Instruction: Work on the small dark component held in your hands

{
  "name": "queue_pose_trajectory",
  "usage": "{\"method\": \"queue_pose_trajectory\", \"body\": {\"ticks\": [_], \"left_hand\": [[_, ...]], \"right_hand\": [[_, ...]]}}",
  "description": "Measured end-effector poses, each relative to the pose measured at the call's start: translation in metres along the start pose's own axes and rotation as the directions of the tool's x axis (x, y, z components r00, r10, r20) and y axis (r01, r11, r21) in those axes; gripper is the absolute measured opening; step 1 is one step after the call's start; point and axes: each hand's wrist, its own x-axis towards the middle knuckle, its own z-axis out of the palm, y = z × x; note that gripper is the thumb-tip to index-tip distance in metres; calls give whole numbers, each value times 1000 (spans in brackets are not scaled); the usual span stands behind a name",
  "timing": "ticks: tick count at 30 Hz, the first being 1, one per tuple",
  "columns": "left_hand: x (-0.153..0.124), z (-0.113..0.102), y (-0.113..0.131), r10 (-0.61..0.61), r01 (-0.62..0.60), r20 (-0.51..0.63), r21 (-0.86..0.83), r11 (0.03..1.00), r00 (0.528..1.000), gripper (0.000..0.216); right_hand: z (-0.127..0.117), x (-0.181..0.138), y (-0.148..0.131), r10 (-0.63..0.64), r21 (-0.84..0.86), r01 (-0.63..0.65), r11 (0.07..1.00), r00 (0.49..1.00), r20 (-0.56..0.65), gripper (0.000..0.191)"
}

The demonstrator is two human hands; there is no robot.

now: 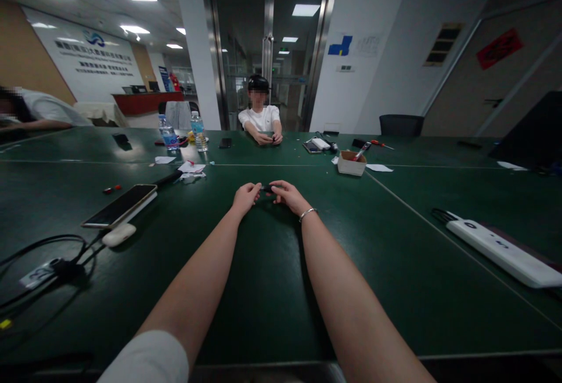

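Fingertips closed, my left hand [246, 199] and right hand [288, 195] grip a small dark piece [267, 188] between them over a green table [272, 295], to the left of an open box [351, 165] and nearer me than it. A metal bracelet [308, 214] circles my right wrist. Two bottles [199, 132] stand well left of the box, and beyond it, also to the left, sits a person in a white shirt [263, 117]. A phone [120, 206] lies far left of the box; a long white device [500, 251] rests right of it, closer to me.
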Motion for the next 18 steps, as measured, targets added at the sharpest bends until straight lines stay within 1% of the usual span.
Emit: {"method": "queue_pose_trajectory", "body": {"ticks": [5,11,14,18], "left_hand": [[-3,-1,3,68,-64,35,-87,994,997,30],[-9,-3,9,146,-133,72,-153,979,987,33],[-9,-2,9,172,-157,89,-152,976,981,36],[-5,-2,4,166,-158,74,-98,983,983,33]], "right_hand": [[1,1,1,14,-7,-14,1000,999,-46,15],[0,2,2,13,-4,-13,1000,999,-46,15],[0,1,0,16,-6,-16,1000,999,-42,14],[1,0,-1,23,-25,-25,999,998,-52,12]]}}
